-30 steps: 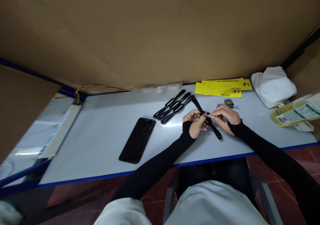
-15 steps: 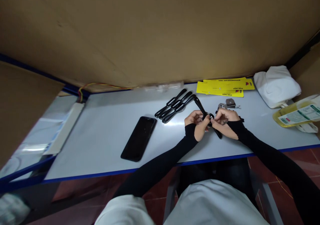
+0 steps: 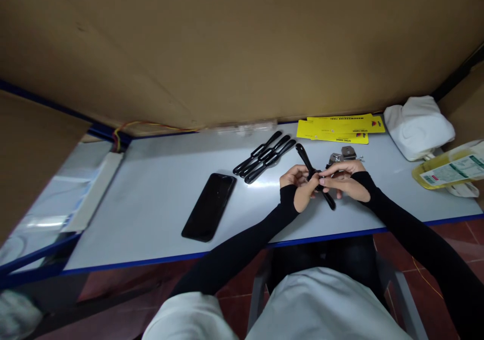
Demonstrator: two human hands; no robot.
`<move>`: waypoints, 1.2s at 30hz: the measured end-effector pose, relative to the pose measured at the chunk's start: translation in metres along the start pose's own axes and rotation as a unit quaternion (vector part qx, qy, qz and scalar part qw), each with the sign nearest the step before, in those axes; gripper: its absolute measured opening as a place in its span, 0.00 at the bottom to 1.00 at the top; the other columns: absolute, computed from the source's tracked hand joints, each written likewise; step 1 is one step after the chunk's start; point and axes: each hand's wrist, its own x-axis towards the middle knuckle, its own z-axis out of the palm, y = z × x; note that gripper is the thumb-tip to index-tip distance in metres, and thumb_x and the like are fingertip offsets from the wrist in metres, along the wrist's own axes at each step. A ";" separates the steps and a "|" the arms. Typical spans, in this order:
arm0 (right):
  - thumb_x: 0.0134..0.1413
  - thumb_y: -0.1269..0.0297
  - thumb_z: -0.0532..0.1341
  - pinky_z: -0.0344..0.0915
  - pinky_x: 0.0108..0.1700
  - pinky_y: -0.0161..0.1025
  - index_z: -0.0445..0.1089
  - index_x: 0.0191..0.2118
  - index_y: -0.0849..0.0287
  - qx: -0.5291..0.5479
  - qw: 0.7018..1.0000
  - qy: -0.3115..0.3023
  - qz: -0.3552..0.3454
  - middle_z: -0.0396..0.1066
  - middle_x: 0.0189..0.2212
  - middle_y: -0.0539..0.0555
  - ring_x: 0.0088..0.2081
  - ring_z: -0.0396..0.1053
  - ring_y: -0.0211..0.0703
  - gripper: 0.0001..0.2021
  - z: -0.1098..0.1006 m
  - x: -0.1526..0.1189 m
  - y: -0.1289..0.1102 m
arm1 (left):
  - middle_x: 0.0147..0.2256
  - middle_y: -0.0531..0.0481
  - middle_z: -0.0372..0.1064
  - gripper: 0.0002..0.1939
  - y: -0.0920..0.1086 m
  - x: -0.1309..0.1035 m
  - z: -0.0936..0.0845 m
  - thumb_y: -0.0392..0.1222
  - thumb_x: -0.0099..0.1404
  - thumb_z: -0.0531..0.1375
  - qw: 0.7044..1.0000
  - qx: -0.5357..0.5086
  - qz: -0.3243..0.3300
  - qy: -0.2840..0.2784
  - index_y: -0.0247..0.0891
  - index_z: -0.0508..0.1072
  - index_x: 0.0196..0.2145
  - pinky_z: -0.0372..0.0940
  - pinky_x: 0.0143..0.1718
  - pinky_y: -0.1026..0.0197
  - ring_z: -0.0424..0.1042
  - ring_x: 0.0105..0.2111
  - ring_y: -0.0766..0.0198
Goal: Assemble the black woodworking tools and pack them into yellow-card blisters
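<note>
My left hand (image 3: 301, 184) is closed round the middle of a black two-handled tool (image 3: 304, 157), which slants with one handle up and the other down toward the table's front. At the tool's centre, the fingertips of my right hand (image 3: 344, 179) pinch together; whatever lies between them is too small to make out. Several similar black tools (image 3: 264, 156) lie side by side to the left of my hands. Just beyond my right hand are metal plates (image 3: 348, 152) and small screws (image 3: 360, 158).
A black phone (image 3: 209, 207) lies on the white table (image 3: 143, 199). Yellow cards (image 3: 333, 129) rest along the back, beside a clear plastic packet (image 3: 245, 127). At the right are a white cloth bundle (image 3: 419, 127) and a bottle of yellow liquid (image 3: 448, 168).
My right hand has turned and its fingers now stretch straighter toward the tool's centre. My left hand keeps its hold on the tool. The camera view has shifted slightly.
</note>
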 end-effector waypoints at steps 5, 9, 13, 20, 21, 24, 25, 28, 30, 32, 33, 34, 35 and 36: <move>0.31 0.48 0.83 0.69 0.13 0.35 0.81 0.32 0.63 0.035 0.999 0.018 0.032 0.81 0.28 0.60 0.26 0.81 0.53 0.26 0.002 0.004 0.002 | 0.26 0.50 0.75 0.23 0.001 0.002 -0.001 0.55 0.51 0.77 1.000 -0.009 -0.007 -0.010 0.36 0.74 0.32 0.64 0.14 0.66 0.72 0.18 0.66; 0.38 0.42 0.80 0.68 0.15 0.35 0.77 0.30 0.60 -0.021 0.997 0.066 -0.040 0.80 0.26 0.58 0.23 0.79 0.49 0.26 0.011 0.002 0.009 | 0.23 0.50 0.75 0.26 -0.001 0.008 -0.001 0.55 0.46 0.78 0.997 -0.042 -0.060 -0.016 0.36 0.72 0.31 0.65 0.14 0.65 0.72 0.16 0.64; 0.56 0.41 0.72 0.66 0.23 0.35 0.73 0.26 0.56 -0.208 0.940 0.139 -0.232 0.71 0.21 0.51 0.22 0.68 0.38 0.23 0.014 0.004 0.021 | 0.24 0.49 0.75 0.28 -0.003 0.015 -0.001 0.53 0.42 0.79 0.993 -0.074 -0.093 -0.011 0.37 0.69 0.30 0.64 0.13 0.65 0.72 0.15 0.64; 0.71 0.54 0.62 0.58 0.28 0.38 0.64 0.25 0.55 -0.394 0.799 0.192 -0.410 0.60 0.21 0.48 0.23 0.57 0.37 0.21 0.016 0.009 0.030 | 0.22 0.50 0.75 0.25 -0.004 0.019 0.000 0.50 0.42 0.77 0.991 -0.087 -0.099 -0.001 0.35 0.71 0.30 0.66 0.14 0.63 0.71 0.14 0.63; 0.72 0.57 0.62 0.57 0.28 0.38 0.62 0.26 0.54 -0.403 0.788 0.205 -0.417 0.59 0.21 0.47 0.22 0.56 0.37 0.20 0.018 0.009 0.029 | 0.22 0.50 0.75 0.25 -0.004 0.019 0.000 0.51 0.43 0.77 0.992 -0.082 -0.095 -0.001 0.35 0.71 0.30 0.66 0.14 0.64 0.72 0.14 0.63; 0.72 0.64 0.60 0.55 0.27 0.37 0.57 0.26 0.54 -0.429 0.766 0.221 -0.425 0.57 0.21 0.47 0.22 0.53 0.37 0.19 0.025 0.009 0.028 | 0.23 0.51 0.75 0.27 -0.007 0.019 0.000 0.52 0.43 0.78 0.993 -0.079 -0.085 0.004 0.36 0.70 0.30 0.66 0.14 0.64 0.71 0.13 0.64; 0.72 0.65 0.58 0.54 0.27 0.37 0.56 0.26 0.53 -0.441 0.760 0.219 -0.423 0.57 0.21 0.47 0.21 0.52 0.37 0.19 0.026 0.010 0.028 | 0.24 0.52 0.76 0.27 -0.007 0.020 0.001 0.52 0.42 0.78 0.993 -0.080 -0.082 0.006 0.36 0.69 0.30 0.66 0.14 0.64 0.70 0.13 0.65; 0.74 0.66 0.55 0.53 0.26 0.38 0.57 0.27 0.53 -0.475 0.750 0.211 -0.409 0.59 0.21 0.48 0.21 0.53 0.38 0.19 0.027 0.012 0.028 | 0.24 0.53 0.75 0.27 -0.008 0.020 0.002 0.52 0.42 0.78 0.994 -0.079 -0.071 0.016 0.37 0.68 0.29 0.65 0.13 0.65 0.70 0.13 0.66; 0.74 0.65 0.55 0.53 0.27 0.39 0.57 0.27 0.53 -0.481 0.749 0.207 -0.405 0.60 0.21 0.48 0.22 0.54 0.38 0.18 0.024 0.012 0.029 | 0.22 0.53 0.74 0.26 -0.007 0.020 0.002 0.52 0.43 0.77 0.995 -0.072 -0.068 0.021 0.38 0.67 0.29 0.63 0.12 0.66 0.71 0.13 0.65; 0.73 0.64 0.57 0.54 0.28 0.39 0.59 0.27 0.54 -0.475 0.758 0.191 -0.405 0.60 0.22 0.48 0.23 0.56 0.38 0.18 0.021 0.011 0.029 | 0.21 0.53 0.73 0.25 -0.005 0.020 0.002 0.51 0.43 0.77 0.995 -0.066 -0.066 0.022 0.38 0.68 0.29 0.62 0.12 0.66 0.71 0.13 0.64; 0.71 0.64 0.59 0.55 0.28 0.38 0.60 0.27 0.54 -0.464 0.769 0.180 -0.401 0.60 0.22 0.48 0.23 0.56 0.38 0.17 0.019 0.010 0.028 | 0.21 0.52 0.73 0.25 -0.005 0.020 0.002 0.51 0.44 0.76 0.995 -0.064 -0.067 0.021 0.38 0.68 0.29 0.61 0.12 0.66 0.71 0.14 0.64; 0.69 0.62 0.61 0.57 0.28 0.38 0.62 0.28 0.55 -0.448 0.785 0.170 -0.394 0.61 0.23 0.48 0.23 0.57 0.37 0.15 0.017 0.009 0.027 | 0.20 0.53 0.73 0.24 -0.004 0.020 0.002 0.51 0.44 0.76 0.995 -0.064 -0.068 0.020 0.38 0.68 0.28 0.61 0.12 0.66 0.71 0.13 0.64; 0.66 0.61 0.64 0.58 0.28 0.37 0.65 0.30 0.55 -0.425 0.804 0.159 -0.384 0.63 0.24 0.48 0.23 0.58 0.36 0.13 0.015 0.008 0.026 | 0.20 0.53 0.73 0.24 -0.003 0.021 0.002 0.51 0.44 0.76 0.995 -0.064 -0.069 0.019 0.38 0.68 0.28 0.60 0.11 0.66 0.70 0.13 0.65; 0.63 0.60 0.67 0.59 0.27 0.36 0.68 0.33 0.56 -0.397 0.825 0.148 -0.374 0.65 0.26 0.48 0.23 0.59 0.35 0.10 0.013 0.007 0.024 | 0.20 0.53 0.73 0.24 -0.002 0.021 0.002 0.51 0.43 0.76 0.995 -0.064 -0.071 0.018 0.38 0.68 0.28 0.60 0.11 0.67 0.69 0.13 0.65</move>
